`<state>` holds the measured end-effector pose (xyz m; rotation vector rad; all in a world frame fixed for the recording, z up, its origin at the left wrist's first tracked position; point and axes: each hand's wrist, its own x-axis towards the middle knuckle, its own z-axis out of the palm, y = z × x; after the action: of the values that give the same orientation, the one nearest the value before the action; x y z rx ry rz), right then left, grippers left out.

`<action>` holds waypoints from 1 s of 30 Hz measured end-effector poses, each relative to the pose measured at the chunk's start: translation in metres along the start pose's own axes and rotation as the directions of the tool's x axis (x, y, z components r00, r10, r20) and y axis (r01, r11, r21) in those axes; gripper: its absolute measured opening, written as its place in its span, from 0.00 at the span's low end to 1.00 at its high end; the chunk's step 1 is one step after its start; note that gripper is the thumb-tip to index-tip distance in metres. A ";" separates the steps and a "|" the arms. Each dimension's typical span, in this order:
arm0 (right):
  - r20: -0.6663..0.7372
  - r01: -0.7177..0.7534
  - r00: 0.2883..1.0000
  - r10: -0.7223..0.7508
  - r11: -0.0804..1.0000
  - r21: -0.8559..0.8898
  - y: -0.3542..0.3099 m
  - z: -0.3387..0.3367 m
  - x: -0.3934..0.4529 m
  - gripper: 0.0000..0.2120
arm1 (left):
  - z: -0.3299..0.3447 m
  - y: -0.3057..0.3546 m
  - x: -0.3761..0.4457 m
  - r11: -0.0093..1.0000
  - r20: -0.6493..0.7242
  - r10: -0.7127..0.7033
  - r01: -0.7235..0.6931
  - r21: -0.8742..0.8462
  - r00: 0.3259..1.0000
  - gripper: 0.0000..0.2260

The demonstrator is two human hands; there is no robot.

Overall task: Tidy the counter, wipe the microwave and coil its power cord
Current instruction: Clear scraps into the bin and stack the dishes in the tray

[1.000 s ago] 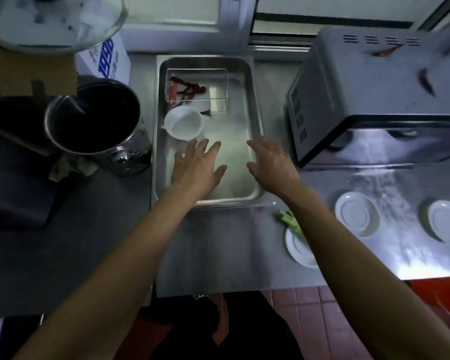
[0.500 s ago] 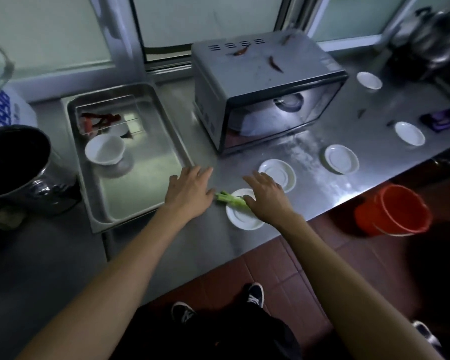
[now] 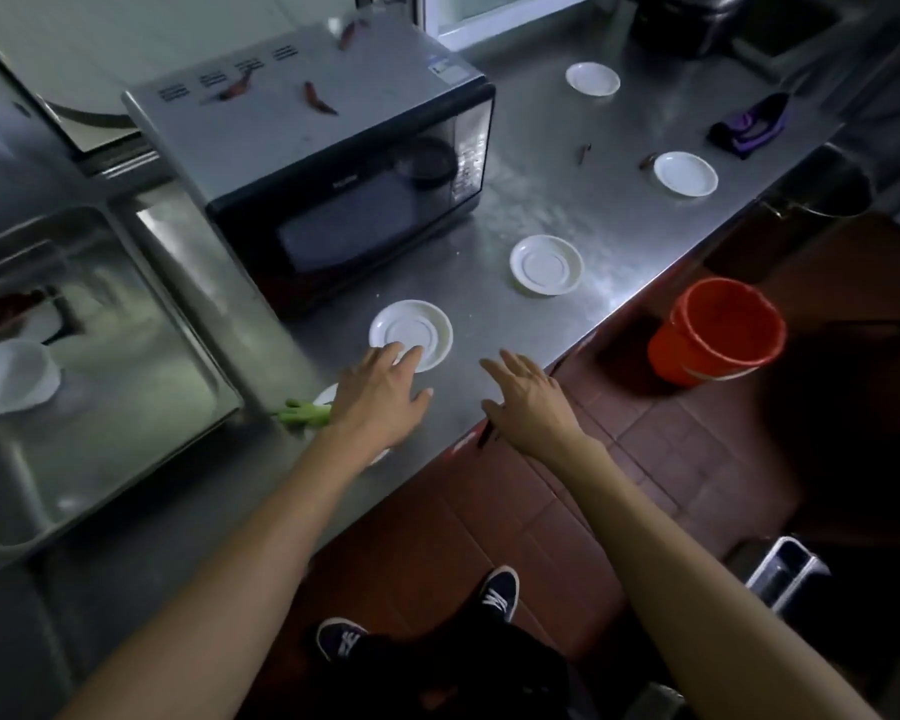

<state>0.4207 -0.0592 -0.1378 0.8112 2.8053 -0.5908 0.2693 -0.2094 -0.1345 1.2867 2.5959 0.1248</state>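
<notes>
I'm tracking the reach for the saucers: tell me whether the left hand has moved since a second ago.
Yes. The left hand has left the steel tray and gone right along the counter; its fingers now lie on the saucer before the microwave.

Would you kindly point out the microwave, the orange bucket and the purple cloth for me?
microwave (image 3: 333, 122): head view, on its grey top panel.
orange bucket (image 3: 697, 356): head view, on its outer wall.
purple cloth (image 3: 749, 129): head view, on the middle of its folds.
</notes>
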 end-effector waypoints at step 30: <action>0.108 0.145 0.983 -0.149 0.989 0.041 0.055 0.006 0.141 0.30 | 0.070 -0.005 0.134 0.973 0.130 -0.226 0.231 -0.027 0.966 0.42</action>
<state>0.3321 0.0478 -0.1978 0.5609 2.7763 -0.6836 0.2050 -0.1082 -0.2271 0.9396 2.5948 0.0548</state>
